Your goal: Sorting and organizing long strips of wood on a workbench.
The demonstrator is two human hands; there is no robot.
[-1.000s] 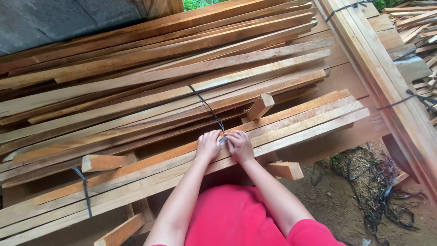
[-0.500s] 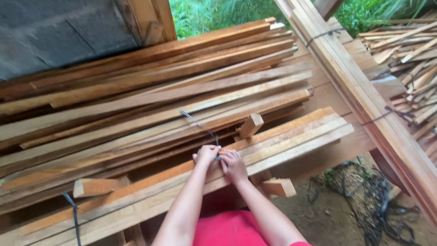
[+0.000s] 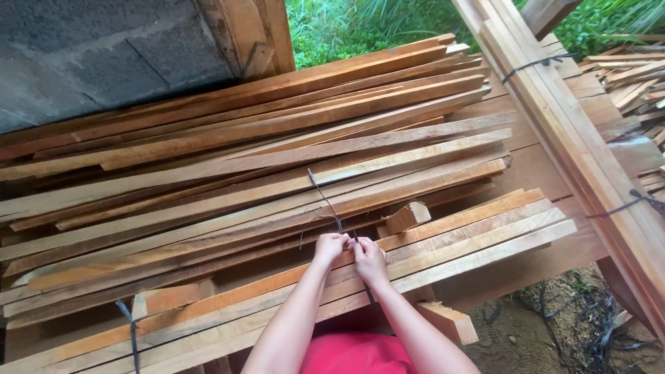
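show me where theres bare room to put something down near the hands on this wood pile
Flat room lies on the front plank bundle, right of the right hand, past the small wood block. Another patch lies left of the left hand, up to the short offcut. It is crowded at the dark strap between the hands, and on the uneven slat stack behind.

Orange-brown planks (image 3: pixel 443 239) (grained), black strap (image 3: pixel 325 197), red shirt (image 3: pixel 357 353).
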